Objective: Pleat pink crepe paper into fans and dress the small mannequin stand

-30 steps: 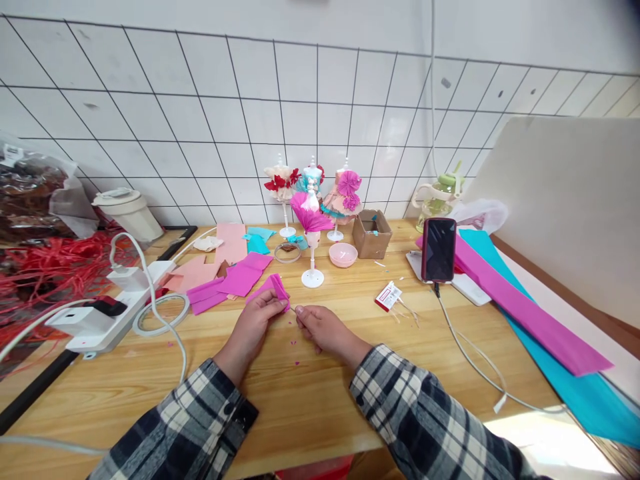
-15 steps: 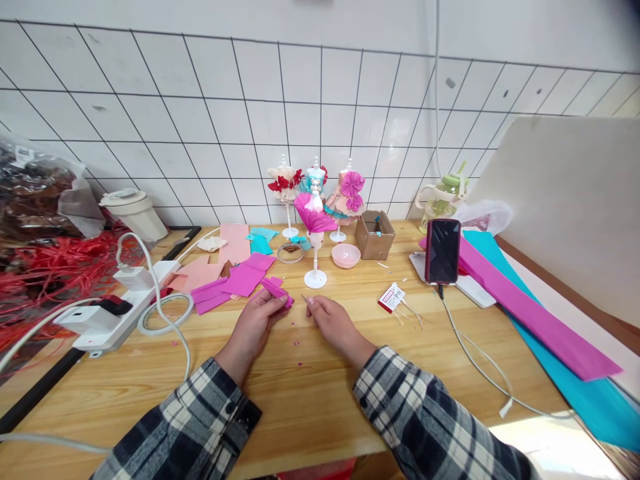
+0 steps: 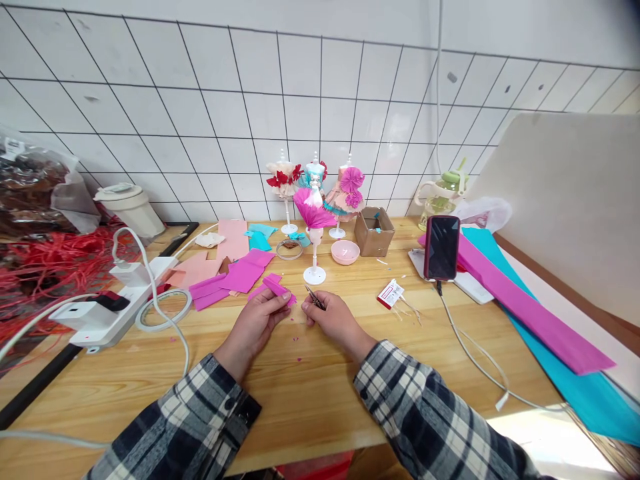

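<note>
position: a folded strip of bright magenta crepe-like paper [image 3: 276, 287] is clamped between the thumb and fingers of the left hand [image 3: 247, 333], just above the wooden tabletop [image 3: 310, 400]. its long axis slants from upper left, away from the body, down toward the right hand [image 3: 337, 325]. the left hand is nearer, being in contact. the right hand grips a small, dark metal, pointed tool [image 3: 315, 298]; type not resolved, blades or prongs cannot be told apart. its tip points away and to the left, a narrow gap short of the paper's right end. hands are apart from each other, close together, palms partly turned in.

surroundings: a white stand with a pleated magenta paper skirt [image 3: 315, 215] is upright just beyond the gap between the hands. flat magenta paper sheets [image 3: 247, 270] lie beyond and to the left of the left hand; tiny magenta scraps [image 3: 295, 339] lie nearer the body.

change versus frame 0.5 s prior: more of the metal tool is exposed at the right fingertips, where only a thin tip showed. the held paper looks more spread, a second layer visible beside the folded strip. stand and sheets: no shift noted.
</note>
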Action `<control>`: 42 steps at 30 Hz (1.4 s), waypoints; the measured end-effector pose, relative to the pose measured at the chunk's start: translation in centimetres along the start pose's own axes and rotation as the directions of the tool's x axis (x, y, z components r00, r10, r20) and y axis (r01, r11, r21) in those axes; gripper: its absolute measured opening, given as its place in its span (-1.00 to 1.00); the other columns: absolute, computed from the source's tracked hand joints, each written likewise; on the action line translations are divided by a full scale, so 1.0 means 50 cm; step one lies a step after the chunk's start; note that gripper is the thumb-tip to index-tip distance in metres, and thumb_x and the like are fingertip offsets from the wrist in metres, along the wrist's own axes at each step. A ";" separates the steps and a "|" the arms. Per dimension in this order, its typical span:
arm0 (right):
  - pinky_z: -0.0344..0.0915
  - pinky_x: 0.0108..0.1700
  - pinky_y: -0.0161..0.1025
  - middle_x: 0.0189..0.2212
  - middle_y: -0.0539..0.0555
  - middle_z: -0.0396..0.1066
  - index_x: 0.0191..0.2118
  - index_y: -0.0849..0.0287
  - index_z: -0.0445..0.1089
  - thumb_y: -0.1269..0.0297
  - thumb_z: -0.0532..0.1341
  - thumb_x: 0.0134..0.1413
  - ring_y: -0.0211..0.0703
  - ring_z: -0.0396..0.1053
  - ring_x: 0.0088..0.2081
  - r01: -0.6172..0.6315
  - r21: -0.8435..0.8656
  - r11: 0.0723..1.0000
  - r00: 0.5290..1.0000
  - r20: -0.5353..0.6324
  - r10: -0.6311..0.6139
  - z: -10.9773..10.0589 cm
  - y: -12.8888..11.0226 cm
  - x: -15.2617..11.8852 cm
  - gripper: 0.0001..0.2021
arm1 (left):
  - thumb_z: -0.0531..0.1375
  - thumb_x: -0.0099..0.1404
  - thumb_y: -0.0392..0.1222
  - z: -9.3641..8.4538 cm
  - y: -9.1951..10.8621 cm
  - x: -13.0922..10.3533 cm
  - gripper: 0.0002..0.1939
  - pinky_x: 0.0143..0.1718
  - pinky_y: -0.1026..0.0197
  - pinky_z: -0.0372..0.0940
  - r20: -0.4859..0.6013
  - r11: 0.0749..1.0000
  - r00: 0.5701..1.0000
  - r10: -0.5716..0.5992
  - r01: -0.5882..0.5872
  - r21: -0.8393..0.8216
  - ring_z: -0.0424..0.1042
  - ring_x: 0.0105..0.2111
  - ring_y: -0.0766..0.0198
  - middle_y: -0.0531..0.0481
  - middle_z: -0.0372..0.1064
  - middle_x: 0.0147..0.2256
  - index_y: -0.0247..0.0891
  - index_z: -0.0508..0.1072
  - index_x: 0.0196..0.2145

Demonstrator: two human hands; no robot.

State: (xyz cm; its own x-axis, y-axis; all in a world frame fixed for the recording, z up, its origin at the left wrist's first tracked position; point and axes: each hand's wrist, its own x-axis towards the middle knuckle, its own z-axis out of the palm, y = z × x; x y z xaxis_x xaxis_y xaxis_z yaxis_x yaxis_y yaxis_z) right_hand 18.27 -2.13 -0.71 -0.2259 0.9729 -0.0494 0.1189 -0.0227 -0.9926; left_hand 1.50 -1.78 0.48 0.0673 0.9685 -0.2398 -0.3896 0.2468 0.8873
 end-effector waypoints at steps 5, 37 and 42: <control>0.06 -0.51 -0.35 -0.70 -0.13 0.18 -0.42 0.18 0.26 0.11 0.11 0.13 -0.33 0.11 -0.63 -0.015 -0.014 1.000 0.999 -0.032 0.015 0.002 -0.005 -0.003 -0.76 | 0.43 -0.07 -0.24 -0.005 0.000 0.004 -0.74 -0.31 0.33 0.35 -0.027 1.000 1.000 0.010 -0.010 -0.018 0.41 -0.41 0.39 0.11 0.44 -0.42 -0.25 0.49 -0.39; 0.00 -0.49 -0.34 -0.65 -0.12 0.12 -0.38 0.18 0.41 0.13 0.22 -0.04 -0.30 0.06 -0.55 0.065 -0.131 0.989 0.989 -0.123 -0.081 -0.002 -0.007 -0.004 -0.80 | 0.44 -0.12 -0.20 0.017 -0.002 -0.006 -0.72 -0.28 0.29 0.30 0.027 0.997 0.999 0.035 -0.037 0.067 0.40 -0.42 0.35 0.08 0.44 -0.47 -0.29 0.47 -0.45; 0.06 -0.45 -0.33 -0.62 -0.11 0.18 -0.39 0.17 0.38 0.16 0.18 0.00 -0.28 0.13 -0.52 0.062 -0.153 0.986 0.988 -0.130 -0.083 -0.004 -0.006 -0.003 -0.82 | 0.43 -0.08 -0.18 0.011 -0.003 -0.002 -0.73 -0.27 0.26 0.32 0.004 0.996 0.999 0.039 -0.040 0.078 0.41 -0.40 0.33 0.06 0.45 -0.44 -0.28 0.48 -0.42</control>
State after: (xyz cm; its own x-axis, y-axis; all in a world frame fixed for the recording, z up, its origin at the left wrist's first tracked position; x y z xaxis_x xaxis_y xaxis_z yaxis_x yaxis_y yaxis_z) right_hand 18.46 -2.20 -0.39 -0.1072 0.9931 0.0476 0.2514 0.0734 -0.9651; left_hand 2.05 -1.93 0.58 0.0552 0.9776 -0.2033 -0.3190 0.2102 0.9241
